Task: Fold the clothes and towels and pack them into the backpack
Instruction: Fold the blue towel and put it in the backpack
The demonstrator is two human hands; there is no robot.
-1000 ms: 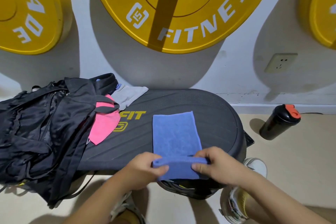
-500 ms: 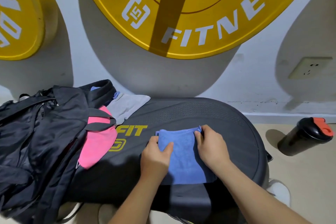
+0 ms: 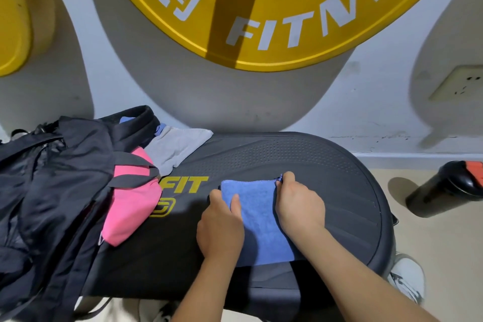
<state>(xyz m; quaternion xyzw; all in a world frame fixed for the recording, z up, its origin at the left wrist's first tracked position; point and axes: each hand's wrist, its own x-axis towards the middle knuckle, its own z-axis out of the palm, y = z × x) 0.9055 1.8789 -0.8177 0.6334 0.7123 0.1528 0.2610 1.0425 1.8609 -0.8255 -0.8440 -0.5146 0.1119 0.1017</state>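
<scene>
1. Blue towel (image 3: pixel 257 217) lies on the black platform (image 3: pixel 326 165), now folded in half; a second ago it lay full length.
2. Left hand (image 3: pixel 220 227) grips the towel's far left corner, thumb on top.
3. Right hand (image 3: pixel 298 206) pinches the far right corner, fingers curled.
4. Backpack (image 3: pixel 52 178) sits at the platform's left end, well apart from the towel.

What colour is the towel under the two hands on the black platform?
Blue, plain with no pattern; the towel shows clearly in the head view.
</scene>
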